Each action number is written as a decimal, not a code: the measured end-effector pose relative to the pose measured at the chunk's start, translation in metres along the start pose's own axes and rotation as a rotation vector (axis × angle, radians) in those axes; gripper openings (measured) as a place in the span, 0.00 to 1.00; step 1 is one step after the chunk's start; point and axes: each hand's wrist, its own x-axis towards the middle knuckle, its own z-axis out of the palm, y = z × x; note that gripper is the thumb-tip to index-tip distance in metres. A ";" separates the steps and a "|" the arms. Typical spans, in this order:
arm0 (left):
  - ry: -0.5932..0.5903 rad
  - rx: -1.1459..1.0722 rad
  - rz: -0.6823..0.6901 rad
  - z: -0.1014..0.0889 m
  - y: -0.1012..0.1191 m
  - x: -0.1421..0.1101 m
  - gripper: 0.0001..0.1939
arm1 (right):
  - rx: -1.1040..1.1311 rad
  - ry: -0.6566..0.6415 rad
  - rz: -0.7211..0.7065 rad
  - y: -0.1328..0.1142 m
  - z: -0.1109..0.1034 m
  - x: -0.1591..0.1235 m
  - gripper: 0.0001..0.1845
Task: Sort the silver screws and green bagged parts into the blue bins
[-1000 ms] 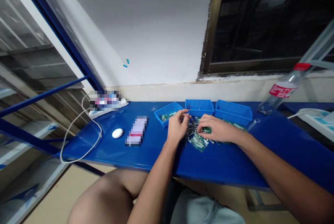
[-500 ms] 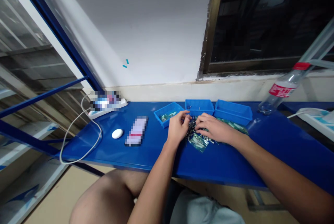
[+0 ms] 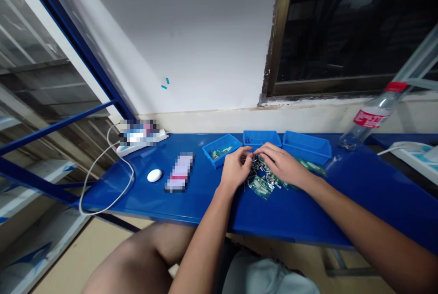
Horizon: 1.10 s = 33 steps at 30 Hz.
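Observation:
My left hand [image 3: 236,167] is curled over the left side of a pile of small metal screws [image 3: 271,177]. My right hand [image 3: 285,165] reaches across the pile from the right, and its fingertips meet those of my left hand. Both sets of fingers are closed; whatever they hold is too small to make out. In front of the pile lies a clear plastic bag [image 3: 261,188] with small pale pieces in it. More greenish bags [image 3: 312,167] are partly hidden behind my right hand.
Three blue bins stand behind my hands: a left bin [image 3: 210,159], a middle bin [image 3: 263,136] and a right bin [image 3: 310,149]. A phone [image 3: 179,173], a white oval object [image 3: 154,175] and a power strip [image 3: 142,144] lie leftward. A plastic bottle [image 3: 371,118] stands right.
My right hand has moved left and slightly away from me, bringing its fingertips to my left hand's. More of the screw pile shows below it. My left hand has shifted slightly right.

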 end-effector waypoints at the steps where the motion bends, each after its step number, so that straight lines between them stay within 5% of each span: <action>1: -0.012 0.004 0.008 0.000 0.000 0.000 0.15 | 0.013 0.030 0.009 -0.001 0.001 0.000 0.15; 10: -0.075 0.005 0.080 0.004 -0.002 0.001 0.17 | 0.202 0.239 0.127 0.004 0.013 -0.001 0.14; 28: 0.006 -0.083 -0.008 0.003 0.000 0.002 0.12 | 0.080 0.252 0.174 -0.007 0.012 -0.003 0.07; 33: -0.004 -0.084 0.007 0.001 0.003 0.002 0.15 | 0.098 0.234 0.135 -0.011 0.010 -0.002 0.16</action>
